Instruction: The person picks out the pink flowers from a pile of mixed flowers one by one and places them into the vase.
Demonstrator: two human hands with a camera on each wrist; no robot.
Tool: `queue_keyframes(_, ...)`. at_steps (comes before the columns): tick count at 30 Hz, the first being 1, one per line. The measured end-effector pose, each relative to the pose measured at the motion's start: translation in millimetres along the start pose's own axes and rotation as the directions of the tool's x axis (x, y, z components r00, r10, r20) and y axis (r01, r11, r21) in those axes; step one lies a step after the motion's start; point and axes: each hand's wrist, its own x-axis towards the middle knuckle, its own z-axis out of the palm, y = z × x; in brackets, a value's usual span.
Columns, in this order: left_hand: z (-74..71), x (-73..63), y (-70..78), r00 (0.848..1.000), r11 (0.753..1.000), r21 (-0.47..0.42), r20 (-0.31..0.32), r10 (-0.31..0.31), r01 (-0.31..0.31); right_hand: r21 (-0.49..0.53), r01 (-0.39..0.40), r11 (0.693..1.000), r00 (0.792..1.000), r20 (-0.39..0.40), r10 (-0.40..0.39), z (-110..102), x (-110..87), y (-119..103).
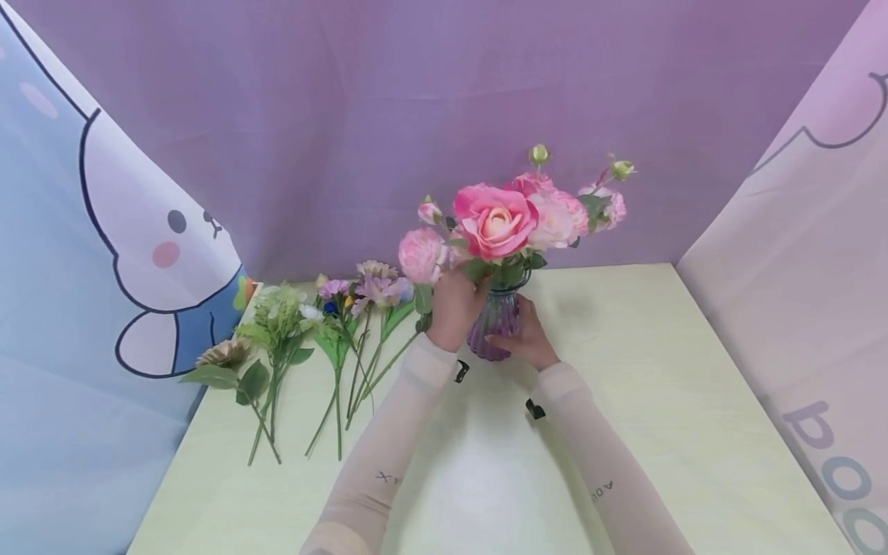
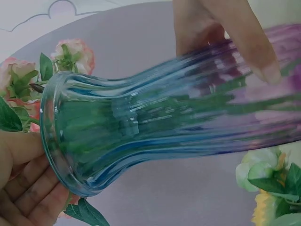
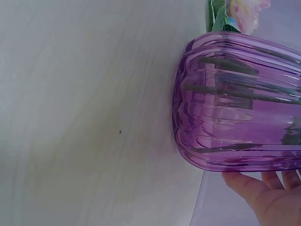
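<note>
A ribbed glass vase (image 1: pixel 494 327), blue at its neck and purple lower down, holds a bouquet of pink artificial roses (image 1: pixel 498 220) with green stems inside. My right hand (image 1: pixel 530 337) grips the lower body of the vase; the thumb lies across the near side and the fingers reach along the other side. At the mouth of the vase, my left hand (image 1: pixel 458 304) is up among the leaves under the blooms. In the left wrist view its fingers (image 2: pixel 40 200) lie right at the glass rim, with their tips partly hidden; I cannot tell whether they hold a stem.
Left of the vase, several loose artificial flowers lie on the pale table (image 1: pixel 624 432): a brownish bloom (image 1: pixel 225 353), a green-white spray (image 1: pixel 274 316) and purple flowers (image 1: pixel 381 289). A purple cloth (image 1: pixel 333 116) hangs behind, and printed cloths flank both sides.
</note>
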Motion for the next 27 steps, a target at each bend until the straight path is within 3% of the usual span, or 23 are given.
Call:
queue_keyframes(4, -0.9, -1.9, 0.2, 1.000, 1.000, -0.007, 0.008, 0.005, -0.005, -0.003, 0.007, 1.000, 1.000, -0.003, -0.007, 1.0, 0.5, 0.7)
queue_keyframes(9, -3.4, -4.8, -1.1, 0.998, 0.996, -0.069, -0.024, 0.057, -0.059, 0.036, 0.034, 0.999, 0.999, -0.012, -0.034, 1.3, -0.2, 2.5)
queue_keyframes(14, -6.4, -11.4, -3.3, 0.998, 0.963, -0.264, -0.038, 0.044, -0.052, 0.154, 0.122, 0.981, 0.992, -0.006, -0.122, 0.2, -1.9, -1.6)
queue_keyframes(17, -7.9, -14.3, -4.5, 1.000, 0.960, -0.281, -0.010, 0.022, -0.024, 0.201, 0.150, 0.968, 0.988, 0.018, -0.156, -2.9, -6.8, -12.9)
queue_keyframes(19, -9.9, -15.0, -4.8, 0.999, 0.968, -0.247, -0.007, 0.049, -0.049, 0.220, 0.151, 0.964, 0.986, 0.030, -0.162, -5.2, -10.5, -20.9)
queue_keyframes(21, -11.6, -15.4, -4.6, 0.996, 0.968, -0.236, -0.011, 0.085, -0.085, 0.242, 0.129, 0.962, 0.988, 0.050, -0.145, -7.1, -13.4, -26.9)
queue_keyframes(23, -13.3, -15.9, -4.2, 0.993, 0.947, -0.297, -0.029, 0.116, -0.119, 0.259, 0.084, 0.962, 0.993, 0.061, -0.104, -8.2, -15.1, -29.5)
queue_keyframes(27, -14.8, -18.5, -2.5, 0.983, 0.925, -0.332, -0.073, 0.170, -0.184, 0.280, 0.007, 0.960, 0.997, 0.074, -0.029, -9.5, -16.8, -30.9)
